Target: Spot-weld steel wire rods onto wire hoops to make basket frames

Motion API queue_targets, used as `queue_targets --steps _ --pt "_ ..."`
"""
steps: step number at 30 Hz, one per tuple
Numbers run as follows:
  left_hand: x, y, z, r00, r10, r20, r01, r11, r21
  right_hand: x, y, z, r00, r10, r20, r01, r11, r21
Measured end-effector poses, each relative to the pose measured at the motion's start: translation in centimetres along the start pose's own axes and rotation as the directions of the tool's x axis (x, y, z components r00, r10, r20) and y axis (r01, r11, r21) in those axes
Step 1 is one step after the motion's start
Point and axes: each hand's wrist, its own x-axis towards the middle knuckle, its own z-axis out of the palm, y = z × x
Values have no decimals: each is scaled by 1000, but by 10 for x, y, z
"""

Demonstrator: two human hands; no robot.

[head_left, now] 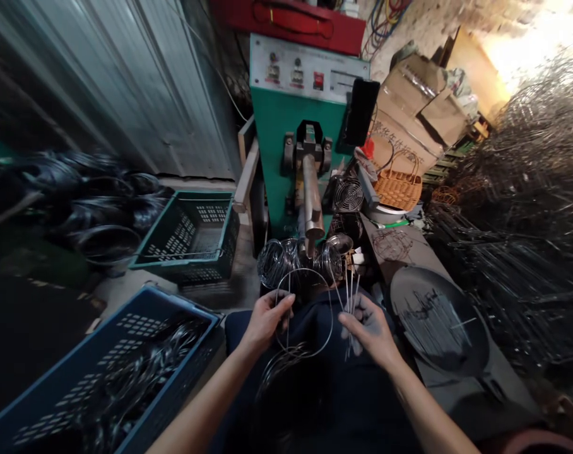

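My left hand (270, 315) pinches a thin metal wire ring (332, 315) at its left side, above my lap. A straight wire (289, 337) runs upright across that ring by my left fingertips; whether it touches the ring I cannot tell. Several thin straight wire rods (351, 287) stick up out of my right hand (368, 325), whose fingers are closed around them to the right of the ring. More wire rings (277, 366) lie on my lap below. Just beyond my hands, the metal arm (312, 195) of a green machine (272, 157) points toward me.
Bundles of wire coils (273, 263) sit under the machine arm. At left stand a green crate (182, 274) and a blue crate (149, 293) with dark metal pieces. On the right, a dark pan (400, 284) holds short rods, beside tangled wire racks (518, 265). A phone (361, 113) hangs on the machine.
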Motion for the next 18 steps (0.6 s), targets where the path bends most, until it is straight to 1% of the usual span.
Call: queue_targets --steps 2,3,4,5,6,7,8,10,12,14,18 --pt "-1 2 2 999 0 -42 0 1000 1 -4 -7 1 997 -69 38 72 994 -87" --pt "-1 3 2 998 0 -61 0 1000 -2 -6 -9 1 987 -131 97 145 976 -159" --pt "0 3 3 997 1 -77 -1 1000 -7 -7 -10 -1 963 -197 184 239 940 -243" --pt "0 3 3 996 0 -87 -1 1000 -15 -7 -9 -2 924 -252 287 342 880 -330" --pt "2 2 3 996 0 -90 -2 1000 -23 -6 -8 -3 876 -283 390 440 798 -411" --pt "3 1 3 996 1 -86 -3 1000 -29 -5 -6 -4 830 -293 475 523 705 -479" --pt "4 0 3 997 4 -77 -7 999 -35 -4 -3 -4 794 -291 534 584 611 -535" --pt "5 -3 2 998 16 -60 -18 999 -39 0 2 -2 759 -279 588 644 456 -614" --pt "5 -4 2 998 24 -57 -26 999 -33 3 4 1 742 -275 612 669 365 -647" --pt "5 -4 2 998 34 -60 -36 999 -30 6 3 3 732 -277 623 681 319 -659" --pt "4 0 1 998 36 -56 -39 997 -63 10 -1 2 718 -271 641 696 267 -667"
